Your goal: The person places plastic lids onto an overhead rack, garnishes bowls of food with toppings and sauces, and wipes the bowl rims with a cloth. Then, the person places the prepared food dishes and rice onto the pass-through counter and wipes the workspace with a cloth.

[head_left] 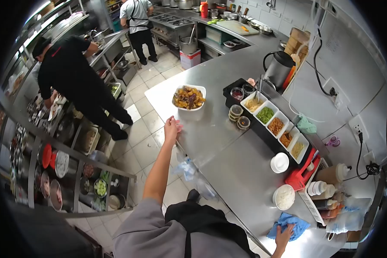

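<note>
My left hand (171, 129) is stretched out at the counter's left edge, its fingers closed around something small and pink (179, 126). Just beyond it stands a white square bowl (189, 107) filled with browned food pieces (188, 97). Near the bottom right, my right hand (284, 234) rests on a crumpled blue cloth (297, 227) on the steel counter (219, 150), gripping part of it. Above that cloth sits a round container of white rice (284, 197).
A row of white ingredient trays (276, 124), small sauce cups (236, 111), a steel jug (279, 69) and a bottle basket (311, 206) line the right side. Two people (73, 73) (137, 26) stand across the aisle. A stove (172, 23) is at the back.
</note>
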Demonstrator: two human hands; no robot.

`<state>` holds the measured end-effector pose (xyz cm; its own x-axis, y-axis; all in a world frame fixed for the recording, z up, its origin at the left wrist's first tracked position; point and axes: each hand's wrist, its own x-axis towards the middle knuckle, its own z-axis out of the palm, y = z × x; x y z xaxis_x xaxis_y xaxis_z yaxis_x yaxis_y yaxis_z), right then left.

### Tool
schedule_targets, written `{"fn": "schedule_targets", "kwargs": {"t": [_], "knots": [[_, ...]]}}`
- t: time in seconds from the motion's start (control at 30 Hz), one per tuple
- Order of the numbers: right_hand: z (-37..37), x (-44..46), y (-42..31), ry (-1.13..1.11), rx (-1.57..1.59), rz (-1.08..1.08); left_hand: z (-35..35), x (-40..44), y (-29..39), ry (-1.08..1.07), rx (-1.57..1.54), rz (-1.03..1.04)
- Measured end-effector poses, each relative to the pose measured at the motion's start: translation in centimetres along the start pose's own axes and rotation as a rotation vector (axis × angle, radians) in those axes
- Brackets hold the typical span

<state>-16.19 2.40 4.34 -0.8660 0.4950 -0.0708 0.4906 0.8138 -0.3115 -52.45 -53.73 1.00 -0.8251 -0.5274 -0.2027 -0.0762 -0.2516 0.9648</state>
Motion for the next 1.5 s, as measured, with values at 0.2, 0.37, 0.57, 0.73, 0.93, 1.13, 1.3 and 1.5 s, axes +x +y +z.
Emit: {"fn": "schedule_targets", "kwargs": {"t": [0.2, 0.37, 0.57, 0.73, 0.93, 1.13, 1.3, 1.5], "knots": [[1.8, -2.7, -0.4, 0.164, 0.012, 0.056, -1.9, 8.6, 4.0, -0.216, 0.354, 0.049], [3.9, -6.6, -6.5, 0.246, 0.008, 0.007, -2.3, 10.5, 5.9, -0.594, 0.280, -0.164], [7.5, -4.6, -23.4, 0.146, 0.238, -0.219, -1.4, 9.8, 6.6, -0.627, 0.252, -0.262], [7.8, 2.1, -30.8, 0.095, 0.439, -0.464, -2.3, 6.4, 7.0, -0.511, 0.231, -0.253], [7.9, 9.0, -31.2, 0.276, 0.228, -0.602, -5.8, -2.8, 9.4, -0.523, 0.334, -0.325], [6.8, 13.4, -36.5, 0.054, 0.594, -0.513, -6.9, -11.4, 7.8, -0.822, 0.329, -0.381], [8.2, 14.9, -38.0, -0.552, 0.580, -0.546, -4.3, -15.0, 6.2, -1.008, 0.436, -0.470], [6.6, 15.0, -37.1, -0.954, 0.771, -0.484, -2.7, -15.7, 4.2, -1.061, 0.460, -0.407]]}}
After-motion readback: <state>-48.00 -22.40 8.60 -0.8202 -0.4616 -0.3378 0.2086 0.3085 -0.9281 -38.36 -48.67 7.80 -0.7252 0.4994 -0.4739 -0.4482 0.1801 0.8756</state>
